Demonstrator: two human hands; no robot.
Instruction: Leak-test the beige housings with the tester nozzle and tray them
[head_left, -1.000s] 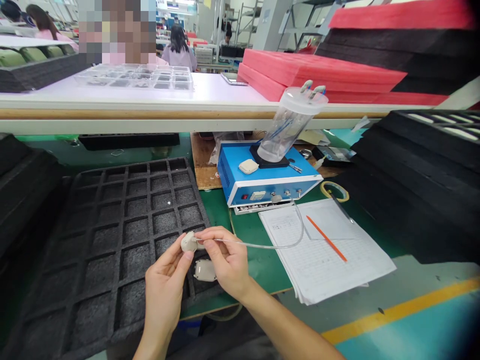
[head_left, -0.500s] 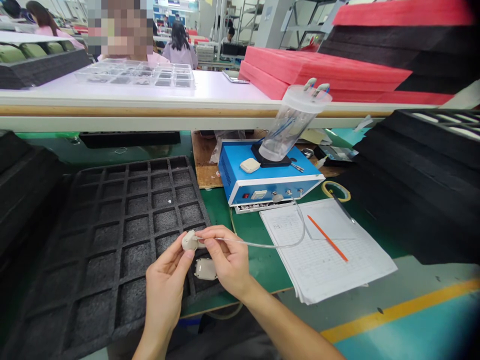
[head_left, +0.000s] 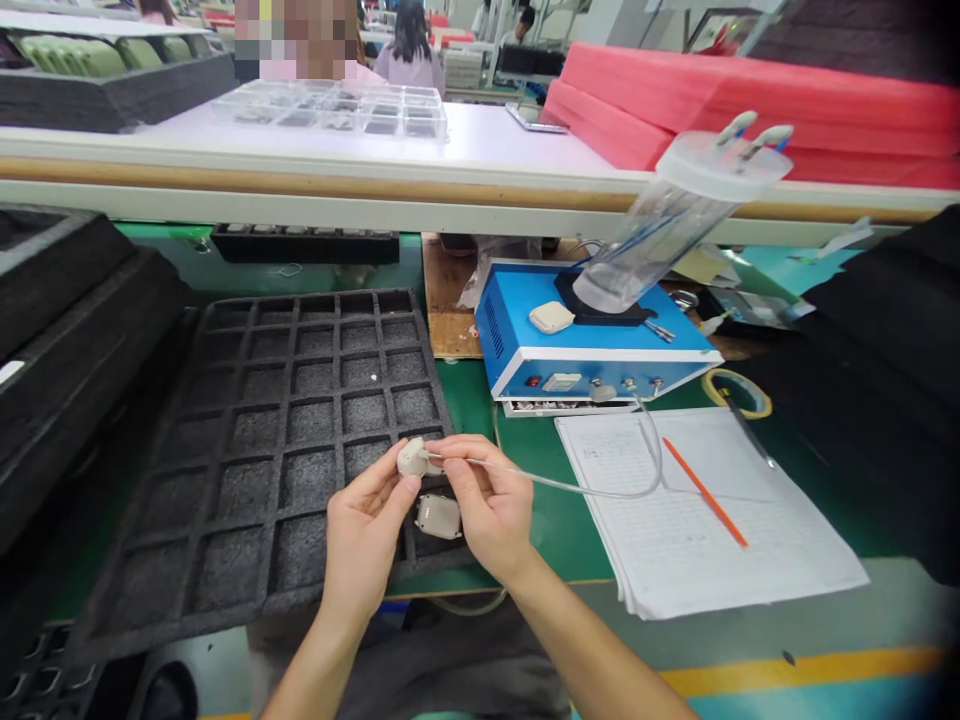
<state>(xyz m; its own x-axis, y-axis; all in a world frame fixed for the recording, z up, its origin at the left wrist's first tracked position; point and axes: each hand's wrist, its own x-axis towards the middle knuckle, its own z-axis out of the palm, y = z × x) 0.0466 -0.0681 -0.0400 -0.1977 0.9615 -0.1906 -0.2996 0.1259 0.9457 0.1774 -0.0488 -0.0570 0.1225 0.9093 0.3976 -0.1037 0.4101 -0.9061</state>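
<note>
My left hand (head_left: 364, 535) pinches a small beige plastic casing (head_left: 411, 458) between thumb and fingertips, above the near right edge of the black foam tray (head_left: 281, 455). My right hand (head_left: 491, 505) grips the end of a clear thin tube (head_left: 577, 489), its tip meeting the casing; whether it goes inside cannot be made out. A larger beige casing (head_left: 439, 516) with a row of small contacts lies in a tray compartment just below my hands. The tube curves back to the front of a blue box-shaped machine (head_left: 600, 345).
On the machine stand a clear cylinder (head_left: 637, 240) and a beige part (head_left: 552, 317). Papers (head_left: 705, 540) with an orange stick (head_left: 705, 492) lie right, near a tape roll (head_left: 739, 392). Black foam stacks flank both sides. A shelf (head_left: 322, 195) crosses behind, with people beyond.
The view has shifted, so the bench appears further right and slightly differently angled. Both hands keep the casing and tube tip together, in nearly the same pose.
</note>
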